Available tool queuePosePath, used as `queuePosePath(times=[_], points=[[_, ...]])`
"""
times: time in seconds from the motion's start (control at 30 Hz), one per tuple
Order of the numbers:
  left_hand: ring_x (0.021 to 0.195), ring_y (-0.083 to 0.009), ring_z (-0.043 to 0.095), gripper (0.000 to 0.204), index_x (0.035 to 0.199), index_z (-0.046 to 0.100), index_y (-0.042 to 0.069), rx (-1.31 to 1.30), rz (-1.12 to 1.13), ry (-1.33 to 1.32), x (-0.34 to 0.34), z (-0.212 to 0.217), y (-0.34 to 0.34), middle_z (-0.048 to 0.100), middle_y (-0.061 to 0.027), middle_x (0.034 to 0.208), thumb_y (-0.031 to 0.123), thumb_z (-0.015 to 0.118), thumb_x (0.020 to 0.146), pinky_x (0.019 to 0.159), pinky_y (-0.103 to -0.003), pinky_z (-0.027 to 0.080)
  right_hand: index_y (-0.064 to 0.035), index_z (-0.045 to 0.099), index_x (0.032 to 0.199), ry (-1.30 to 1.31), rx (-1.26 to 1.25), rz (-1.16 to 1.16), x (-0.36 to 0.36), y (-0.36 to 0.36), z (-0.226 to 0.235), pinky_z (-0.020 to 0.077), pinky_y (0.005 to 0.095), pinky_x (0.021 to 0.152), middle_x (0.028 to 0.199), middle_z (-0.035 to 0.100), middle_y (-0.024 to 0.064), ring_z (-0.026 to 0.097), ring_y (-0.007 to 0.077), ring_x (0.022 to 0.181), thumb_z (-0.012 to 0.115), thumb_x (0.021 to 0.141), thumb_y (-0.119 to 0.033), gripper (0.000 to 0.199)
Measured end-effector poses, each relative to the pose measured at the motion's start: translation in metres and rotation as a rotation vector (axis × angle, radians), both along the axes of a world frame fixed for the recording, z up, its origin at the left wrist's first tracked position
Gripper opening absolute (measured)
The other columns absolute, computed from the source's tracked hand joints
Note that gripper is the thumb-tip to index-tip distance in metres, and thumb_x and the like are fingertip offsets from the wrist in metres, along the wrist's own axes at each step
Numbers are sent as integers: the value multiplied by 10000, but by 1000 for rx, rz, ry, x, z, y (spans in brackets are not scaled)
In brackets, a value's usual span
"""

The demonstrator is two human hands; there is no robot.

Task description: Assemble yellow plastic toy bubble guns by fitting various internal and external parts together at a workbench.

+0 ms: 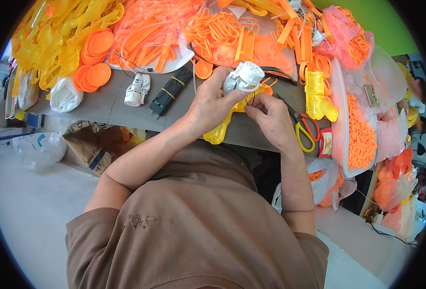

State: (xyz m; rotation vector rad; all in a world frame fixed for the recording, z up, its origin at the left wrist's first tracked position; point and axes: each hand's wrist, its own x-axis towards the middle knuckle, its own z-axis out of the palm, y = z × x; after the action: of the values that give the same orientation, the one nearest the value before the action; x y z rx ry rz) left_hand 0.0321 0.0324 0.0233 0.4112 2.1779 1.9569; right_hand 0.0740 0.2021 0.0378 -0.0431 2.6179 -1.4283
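My left hand (207,105) is closed round a white plastic mechanism (244,77) with a round end, holding it above the table's near edge. A clear thin tube seems to loop along its side. My right hand (272,118) is just right of it, thumb and forefinger pinched on a thin dark wire (249,100). Below both hands lies a yellow plastic shell half (218,132), partly hidden by my fingers. Another yellow shell piece (317,94) rests farther right. A second white mechanism (137,90) with dark wires lies to the left.
Scissors (303,135) with red and yellow handles lie right of my right hand. A dark strapped bar (170,92) sits left. Orange discs (92,77), yellow parts (54,38) and orange parts (145,33) pile up behind. A white-rimmed tub (340,130) of orange rings stands right.
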Motion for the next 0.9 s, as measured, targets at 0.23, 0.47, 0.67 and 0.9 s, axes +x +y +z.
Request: queuePosePath(times=[0.23,0.47,0.67,0.9], points=[[794,-155,586,324,1014,513,-9,33,-110,56,-17,3,2,614,-120,849,203,687,840,687,-321,483,6,574,804,-94,-230,-325,8,-24,5,465,219,471,644,572,31,535,85,506,614,861,-87,116],[742,-61,501,339,1046,546,-11,-14,-14,53,-9,-9,4,569,-16,820,237,685,862,635,-234,439,17,589,814,95,-270,-529,18,-39,-30,453,210,497,666,577,25,534,63,581,627,863,-74,110],[731,-109,542,325,1002,531,-14,1,-8,56,-11,-12,4,589,-73,815,229,687,852,630,-278,458,15,561,805,384,-143,-513,19,-47,-49,437,237,517,686,563,21,520,61,600,616,869,-57,111],[731,-176,601,327,980,517,-16,37,5,59,-11,-17,4,617,-139,817,219,692,835,644,-332,485,6,486,776,666,362,-409,16,-62,-37,438,362,510,661,533,132,556,263,549,587,838,-4,119]])
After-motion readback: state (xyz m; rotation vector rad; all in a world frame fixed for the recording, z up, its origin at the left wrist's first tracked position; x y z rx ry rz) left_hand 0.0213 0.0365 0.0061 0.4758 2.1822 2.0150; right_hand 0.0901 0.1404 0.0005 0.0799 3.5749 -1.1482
